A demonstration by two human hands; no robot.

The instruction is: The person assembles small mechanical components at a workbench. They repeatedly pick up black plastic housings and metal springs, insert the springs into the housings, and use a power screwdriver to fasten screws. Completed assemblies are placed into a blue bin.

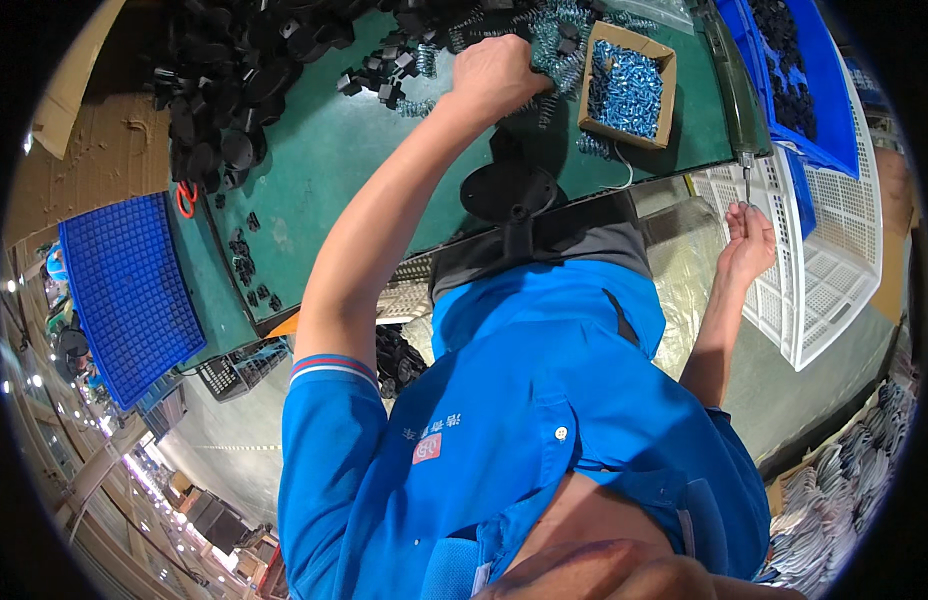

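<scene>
My left hand (494,75) reaches over the green table, fingers curled down into a heap of metal springs (562,60). What lies under those fingertips is hidden. Off the table's right edge, my right hand (749,243) is closed in a pinch at the tip of a thin screwdriver bit (748,178). The bit comes out of a dark cylindrical power screwdriver (729,85). Anything small between the pinched fingers is too small to make out. In front of my body, a black round plastic part (509,192) with a stem rests at the table's near edge.
Blue screws (626,92) fill a cardboard box (668,100) right of the springs. Black plastic parts (229,90) are piled at the left, with small black pieces (242,255) below. A blue bin (834,150) and white crates (799,300) stand at right, a blue grid tray (129,290) at left.
</scene>
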